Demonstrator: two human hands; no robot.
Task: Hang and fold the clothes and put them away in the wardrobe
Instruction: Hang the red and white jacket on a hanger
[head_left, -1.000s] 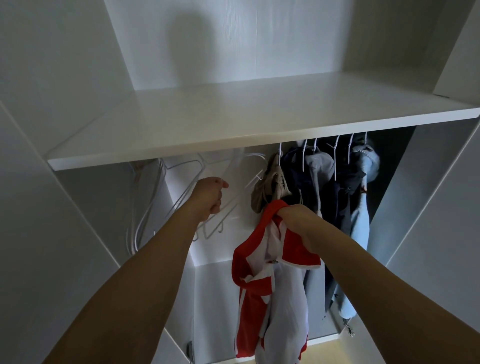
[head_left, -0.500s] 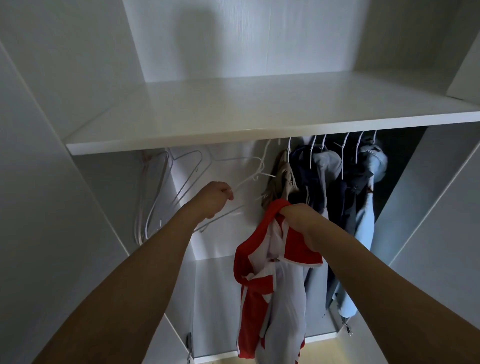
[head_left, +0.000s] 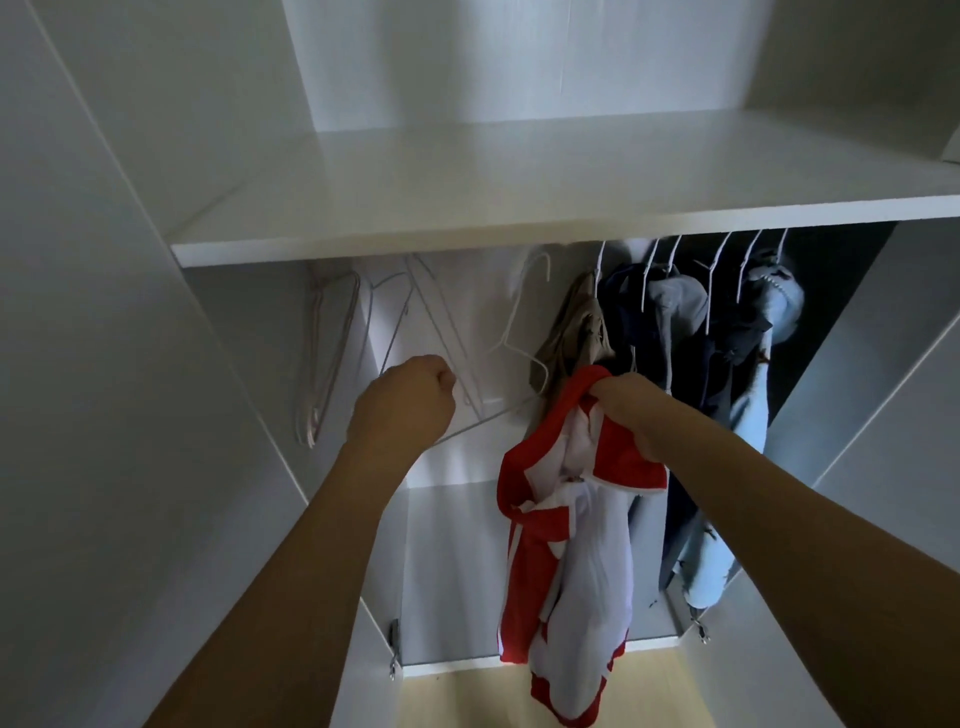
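Open white wardrobe, a row of hung clothes under its shelf on the right. Red and white garment dangles in front, bunched at the top in the right hand. Left hand is fisted around a white wire hanger, spare hangers further left.

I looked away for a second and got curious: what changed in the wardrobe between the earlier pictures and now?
The left hand has pulled the white wire hanger out of the bunch of empty hangers and swung it rightwards, towards the red and white garment; its hook now looks clear of the rail. The right hand still grips that garment by its top. The hung clothes have not moved.
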